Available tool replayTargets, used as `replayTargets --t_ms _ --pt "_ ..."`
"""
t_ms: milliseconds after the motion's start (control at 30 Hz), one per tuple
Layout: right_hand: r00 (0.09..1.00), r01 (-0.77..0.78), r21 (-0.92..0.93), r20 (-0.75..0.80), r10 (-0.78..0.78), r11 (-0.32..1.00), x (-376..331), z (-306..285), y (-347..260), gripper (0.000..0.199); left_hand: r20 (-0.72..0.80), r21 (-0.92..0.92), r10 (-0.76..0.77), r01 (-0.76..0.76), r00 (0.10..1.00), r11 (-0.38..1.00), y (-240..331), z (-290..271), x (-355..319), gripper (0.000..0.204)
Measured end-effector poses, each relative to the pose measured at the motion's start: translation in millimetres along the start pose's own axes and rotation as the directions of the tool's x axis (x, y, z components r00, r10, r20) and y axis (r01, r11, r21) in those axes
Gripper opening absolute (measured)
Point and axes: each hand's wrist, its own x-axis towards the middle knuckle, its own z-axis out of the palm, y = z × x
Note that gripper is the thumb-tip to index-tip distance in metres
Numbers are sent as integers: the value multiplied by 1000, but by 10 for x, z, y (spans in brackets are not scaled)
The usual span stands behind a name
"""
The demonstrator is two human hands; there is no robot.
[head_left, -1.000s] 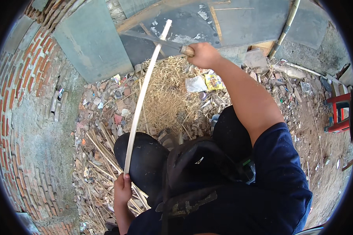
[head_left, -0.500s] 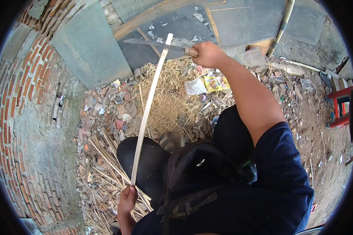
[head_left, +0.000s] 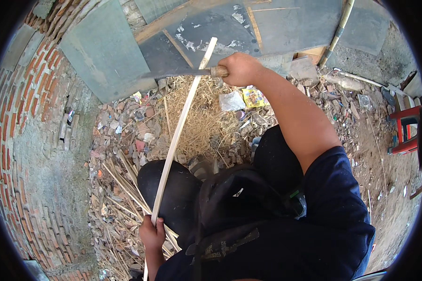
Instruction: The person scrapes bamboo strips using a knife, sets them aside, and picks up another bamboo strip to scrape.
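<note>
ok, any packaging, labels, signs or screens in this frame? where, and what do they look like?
Yellow printed wrapper: flat, crumpled, multicoloured, on rubble just below the right hand.
Silvery clear plastic wrapper: crumpled, lying left of the yellow one, at the straw's edge.
No signs or screens visible.

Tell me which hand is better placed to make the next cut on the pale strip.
Right, probably. The right hand grips the knife's wooden handle, its blade lying across the strip near its far end. The left hand only holds the strip's near end beside the knee.
</note>
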Motion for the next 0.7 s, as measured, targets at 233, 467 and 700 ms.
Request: replayTargets --t_ms 233,467,700 --pt "996 53 106 61 -60 993 55 175 -44 26 -66 67 -22 26 998 997 -252 187 -56 38" --pt "993 -115 36 35 114 993 28 70 8 30 -16 66 -4 5 1000 998 -144 140 -10 36" --pt "988 -120 157 118 102 980 -86 52 -56 28 -51 -23 -25 24 998 999 -84 192 -48 36"
